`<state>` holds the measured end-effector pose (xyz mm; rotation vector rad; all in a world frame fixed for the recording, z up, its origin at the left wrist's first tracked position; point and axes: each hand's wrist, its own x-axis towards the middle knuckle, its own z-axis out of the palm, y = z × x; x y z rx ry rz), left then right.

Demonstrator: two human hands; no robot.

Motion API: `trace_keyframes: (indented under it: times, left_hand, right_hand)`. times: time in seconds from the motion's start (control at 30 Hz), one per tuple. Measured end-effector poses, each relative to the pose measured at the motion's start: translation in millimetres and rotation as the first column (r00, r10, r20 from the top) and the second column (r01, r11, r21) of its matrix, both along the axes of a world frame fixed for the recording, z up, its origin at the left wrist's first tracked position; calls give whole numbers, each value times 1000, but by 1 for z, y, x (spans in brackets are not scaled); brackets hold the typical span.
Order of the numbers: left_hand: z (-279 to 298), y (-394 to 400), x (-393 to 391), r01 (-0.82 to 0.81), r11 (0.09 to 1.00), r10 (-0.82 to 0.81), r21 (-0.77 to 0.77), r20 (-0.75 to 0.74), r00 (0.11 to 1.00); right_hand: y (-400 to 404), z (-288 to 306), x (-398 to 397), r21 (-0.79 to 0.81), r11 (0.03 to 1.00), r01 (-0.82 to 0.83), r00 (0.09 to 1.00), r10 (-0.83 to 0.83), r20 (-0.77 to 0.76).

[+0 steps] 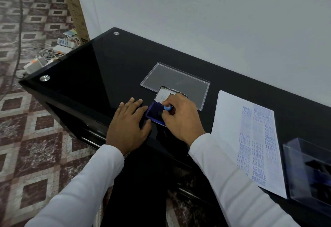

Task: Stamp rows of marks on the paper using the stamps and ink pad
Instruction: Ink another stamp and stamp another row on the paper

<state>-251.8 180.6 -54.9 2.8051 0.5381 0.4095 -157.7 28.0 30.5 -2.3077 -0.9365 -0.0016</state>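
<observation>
To your left the patterned tile floor runs past a tangle of power strips and cables and a cardboard panel leaning on the pale wall. The glossy black table fills the middle. Your left hand lies flat on it, fingers spread, fingertips touching the blue ink pad. Your right hand pinches a blue-topped stamp down on the pad; the stamp's body is hidden under your fingers. The pad's open lid overlaps a clear plastic lid behind. Further right lies the paper with blue rows of FRAGILE, SAMPLE, AIR MAIL, some too smeared to read. A clear box is cut off at the right edge, its dark contents unclear.
</observation>
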Motion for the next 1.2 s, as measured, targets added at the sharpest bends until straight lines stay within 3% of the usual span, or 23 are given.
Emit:
trace_keyframes:
  times: [0.4, 0.83, 1.2]
  left_hand:
    - [-2, -1, 0, -7, 1000, 7, 10, 2, 1000]
    - [-2, 0, 0, -6, 1000, 6, 7, -3, 1000]
    - [-2, -1, 0, -1, 1000, 1, 4, 11, 1000]
  right_hand:
    - [0, -7, 4, 4, 1000, -10, 998, 10, 55]
    - [-1, 0, -1, 7, 1000, 24, 999, -24, -34]
    - [-1, -4, 3, -22, 1000, 18, 999, -18, 31]
